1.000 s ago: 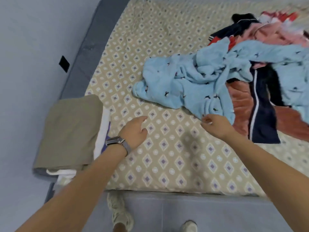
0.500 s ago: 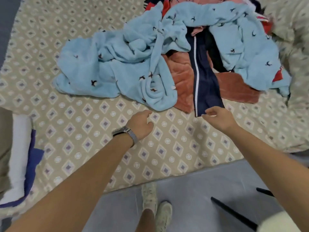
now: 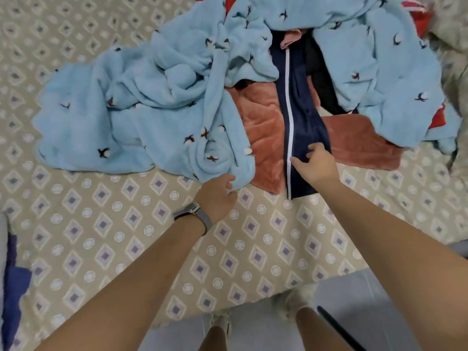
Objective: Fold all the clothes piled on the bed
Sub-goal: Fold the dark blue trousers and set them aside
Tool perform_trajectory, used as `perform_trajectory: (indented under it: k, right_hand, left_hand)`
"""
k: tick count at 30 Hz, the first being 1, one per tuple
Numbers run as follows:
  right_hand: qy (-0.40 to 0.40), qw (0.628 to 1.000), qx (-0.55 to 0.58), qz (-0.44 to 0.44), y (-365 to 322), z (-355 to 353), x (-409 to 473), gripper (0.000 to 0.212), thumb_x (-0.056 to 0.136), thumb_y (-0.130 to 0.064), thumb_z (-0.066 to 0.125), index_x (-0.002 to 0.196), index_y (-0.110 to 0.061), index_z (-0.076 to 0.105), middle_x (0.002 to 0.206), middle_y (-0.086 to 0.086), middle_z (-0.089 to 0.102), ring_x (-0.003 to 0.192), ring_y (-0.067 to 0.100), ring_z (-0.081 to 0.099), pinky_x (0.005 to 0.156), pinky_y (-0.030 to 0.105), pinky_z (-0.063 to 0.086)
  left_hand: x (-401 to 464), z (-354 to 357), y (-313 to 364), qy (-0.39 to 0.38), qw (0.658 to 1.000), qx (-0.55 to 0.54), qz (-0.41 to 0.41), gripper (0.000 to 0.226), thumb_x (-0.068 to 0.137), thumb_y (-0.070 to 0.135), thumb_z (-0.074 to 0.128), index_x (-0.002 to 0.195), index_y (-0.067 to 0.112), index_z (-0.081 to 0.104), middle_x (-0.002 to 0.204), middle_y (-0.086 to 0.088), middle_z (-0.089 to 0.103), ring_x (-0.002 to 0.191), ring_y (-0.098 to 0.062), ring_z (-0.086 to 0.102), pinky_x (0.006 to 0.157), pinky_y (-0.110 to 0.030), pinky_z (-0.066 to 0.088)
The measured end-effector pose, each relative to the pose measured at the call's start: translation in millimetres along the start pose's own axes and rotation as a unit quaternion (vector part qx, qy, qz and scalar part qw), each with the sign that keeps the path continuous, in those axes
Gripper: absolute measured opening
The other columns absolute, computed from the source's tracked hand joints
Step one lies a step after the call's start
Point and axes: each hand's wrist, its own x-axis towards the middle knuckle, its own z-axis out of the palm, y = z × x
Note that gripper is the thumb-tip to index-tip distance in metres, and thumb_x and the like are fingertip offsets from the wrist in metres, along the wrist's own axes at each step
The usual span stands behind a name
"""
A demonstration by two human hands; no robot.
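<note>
While half a second ago both hands hung over bare patterned bedsheet (image 3: 106,224) short of the heap, each has now reached cloth. At nine o'clock a sliver of a white and blue folded stack (image 3: 10,274) shows at the frame edge. The left hand (image 3: 217,196), with a grey mesh-strap watch (image 3: 193,215) on its wrist, touches the near hem of the fluffy light-blue bird-print garment (image 3: 141,122); its fingers are curled, though whether they pinch the fabric cannot be told. Toward one o'clock, the right hand (image 3: 316,165) rests on the navy trouser leg with a white side stripe (image 3: 301,117), fingers spread apart. That leg lies over rust-orange fleece (image 3: 263,138). Judging by this, the next garment is being picked; the pile remains unfolded at twelve o'clock.
</note>
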Motion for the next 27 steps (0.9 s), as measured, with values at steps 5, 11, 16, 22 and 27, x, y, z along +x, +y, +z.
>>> perform_trajectory:
  k: [5, 11, 16, 22, 27]
  right_hand:
    - [0.051, 0.997, -0.038, -0.041, -10.7, -7.1, 63.6, 0.078, 0.077, -0.060, 0.070, 0.132, -0.012, 0.043, 0.132, 0.011, 0.047, 0.126, 0.034, 0.040, 0.096, 0.046, 0.043]
    - [0.015, 0.968, -0.170, -0.186, -14.3, -1.0, 119.6, 0.040, 0.091, -0.041, 0.051, 0.119, -0.013, 0.051, 0.124, 0.011, 0.052, 0.119, 0.034, 0.043, 0.091, 0.050, 0.039]
    - [-0.064, 0.964, 0.153, -0.210, 6.3, -49.2, 121.7, 0.022, 0.093, -0.008, 0.040, 0.108, -0.006, 0.055, 0.083, 0.011, 0.058, 0.072, 0.024, 0.056, 0.066, 0.036, 0.047]
    - [-0.318, 0.878, 0.191, -0.302, 39.4, -153.4, 66.8, 0.032, 0.094, 0.001, 0.037, 0.069, -0.019, 0.037, 0.063, -0.007, 0.038, 0.052, 0.001, 0.035, 0.054, 0.016, 0.029]
    - [-0.511, 0.812, 0.138, -0.247, 81.9, -186.5, 50.3, 0.007, 0.085, -0.017, 0.054, 0.083, -0.010, 0.055, 0.077, 0.001, 0.055, 0.072, 0.012, 0.052, 0.067, 0.024, 0.041]
  left_hand:
    - [38.1, 24.1, 30.2, 0.032, 0.999, -0.020, -0.012, 0.037, 0.093, 0.016, 0.054, 0.130, 0.016, 0.053, 0.119, -0.003, 0.062, 0.104, -0.019, 0.059, 0.091, -0.035, 0.049]
    - [79.0, 81.3, 72.2, 0.138, 0.983, -0.118, -0.035, 0.030, 0.094, 0.008, 0.051, 0.123, 0.011, 0.058, 0.112, -0.005, 0.064, 0.089, -0.010, 0.056, 0.076, -0.005, 0.041]
    - [113.0, 101.5, 128.6, 0.265, 0.905, -0.318, -0.102, 0.025, 0.091, 0.027, 0.059, 0.114, 0.016, 0.064, 0.104, 0.003, 0.067, 0.101, -0.016, 0.064, 0.095, -0.039, 0.052]
    - [143.0, 75.0, 238.3, 0.096, 0.773, -0.605, -0.165, 0.033, 0.093, 0.049, 0.053, 0.096, 0.018, 0.062, 0.091, -0.004, 0.065, 0.094, -0.023, 0.062, 0.084, -0.039, 0.052]
    - [132.4, 82.5, 280.9, 0.114, 0.772, -0.608, -0.148, 0.021, 0.088, -0.007, 0.038, 0.080, 0.006, 0.052, 0.067, -0.001, 0.044, 0.034, -0.006, 0.038, 0.033, -0.017, 0.034]
